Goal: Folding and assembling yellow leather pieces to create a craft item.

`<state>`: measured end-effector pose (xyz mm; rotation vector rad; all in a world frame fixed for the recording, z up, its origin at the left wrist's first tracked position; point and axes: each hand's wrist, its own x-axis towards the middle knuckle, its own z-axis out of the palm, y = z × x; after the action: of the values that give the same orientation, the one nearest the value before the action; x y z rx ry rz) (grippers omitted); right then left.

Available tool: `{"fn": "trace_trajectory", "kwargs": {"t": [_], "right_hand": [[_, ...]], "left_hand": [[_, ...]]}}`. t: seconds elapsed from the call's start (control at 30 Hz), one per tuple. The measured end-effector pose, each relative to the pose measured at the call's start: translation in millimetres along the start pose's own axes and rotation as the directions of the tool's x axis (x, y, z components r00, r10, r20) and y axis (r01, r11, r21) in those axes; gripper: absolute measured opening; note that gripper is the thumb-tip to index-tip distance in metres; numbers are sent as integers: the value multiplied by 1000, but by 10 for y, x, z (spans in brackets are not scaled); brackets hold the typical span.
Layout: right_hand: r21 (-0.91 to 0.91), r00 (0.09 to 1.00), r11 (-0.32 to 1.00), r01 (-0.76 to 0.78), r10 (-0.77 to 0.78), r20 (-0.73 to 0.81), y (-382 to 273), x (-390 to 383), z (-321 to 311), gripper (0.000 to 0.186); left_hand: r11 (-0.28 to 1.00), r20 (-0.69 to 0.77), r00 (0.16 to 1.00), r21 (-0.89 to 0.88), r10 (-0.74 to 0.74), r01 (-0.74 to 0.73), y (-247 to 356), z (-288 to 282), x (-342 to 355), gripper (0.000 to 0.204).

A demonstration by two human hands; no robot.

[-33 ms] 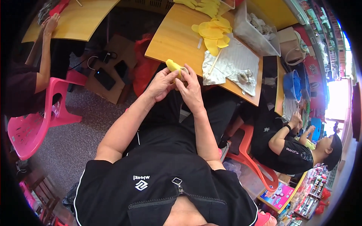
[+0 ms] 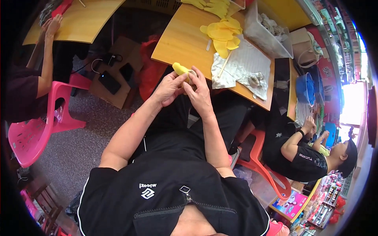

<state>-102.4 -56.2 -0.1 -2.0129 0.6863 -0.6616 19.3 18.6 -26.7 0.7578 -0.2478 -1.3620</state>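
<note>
In front of me, just off the near edge of the table, my left hand [image 2: 171, 89] and my right hand [image 2: 199, 93] hold a small yellow curved piece [image 2: 180, 69] between them. It looks like soft cloth, with its rounded end pointing up and left. My left fingers and thumb pinch it from below. The right fingers close round its other end, where a pale bit shows; what lies under those fingers is hidden. Beyond my hands, a pile of flat yellow cut-out pieces [image 2: 223, 34] lies on the table [image 2: 177, 39].
Right of the pile are a white cloth [image 2: 246, 59], a thin stick [image 2: 225, 65] and a clear bin [image 2: 252, 20] of greyish material. A person [image 2: 303, 153] sits at right, another [image 2: 23, 94] at left by a pink chair [image 2: 49, 122]. Phones [image 2: 109, 82] rest on a low cardboard box.
</note>
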Motion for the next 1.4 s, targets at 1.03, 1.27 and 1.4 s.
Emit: {"fn": "trace_trajectory", "kwargs": {"t": [1.03,1.27,1.4], "right_hand": [[-252,975,952,173,-203,-96,-93,172,-112,19],[68,992,997,44,-35,-123,-170,386,-97,22],[157,951,987,40,10,-308,-577,746,-284,18]], "left_hand": [[993,29,995,-54,-100,101,10,34,11,40],[967,29,1000,-255,-7,14,117,99,-33,39],[978,60,998,-207,-12,24,76,17,-17,40]]}}
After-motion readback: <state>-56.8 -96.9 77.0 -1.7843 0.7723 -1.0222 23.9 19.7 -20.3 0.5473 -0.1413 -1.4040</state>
